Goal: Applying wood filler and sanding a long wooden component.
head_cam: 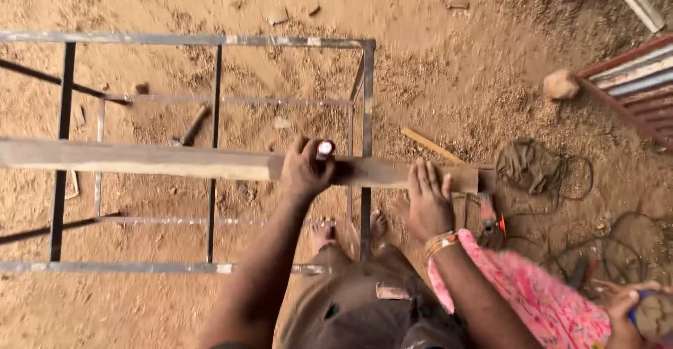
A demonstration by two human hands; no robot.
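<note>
A long wooden plank lies across a rectangular metal frame that stands on sandy ground. My left hand is closed around a small cylindrical object with a white and red tip, held against the plank's top near the frame's right rail. My right hand, with a beaded bracelet at the wrist, lies flat with fingers spread on the plank's right end. My bare feet stand under the plank by the frame's corner.
A hammer lies on the ground inside the frame. A red power tool and tangled cables lie right of the plank. A person in pink cloth is at bottom right, their hand holding a dark object. A stone and striped metal panels sit at upper right.
</note>
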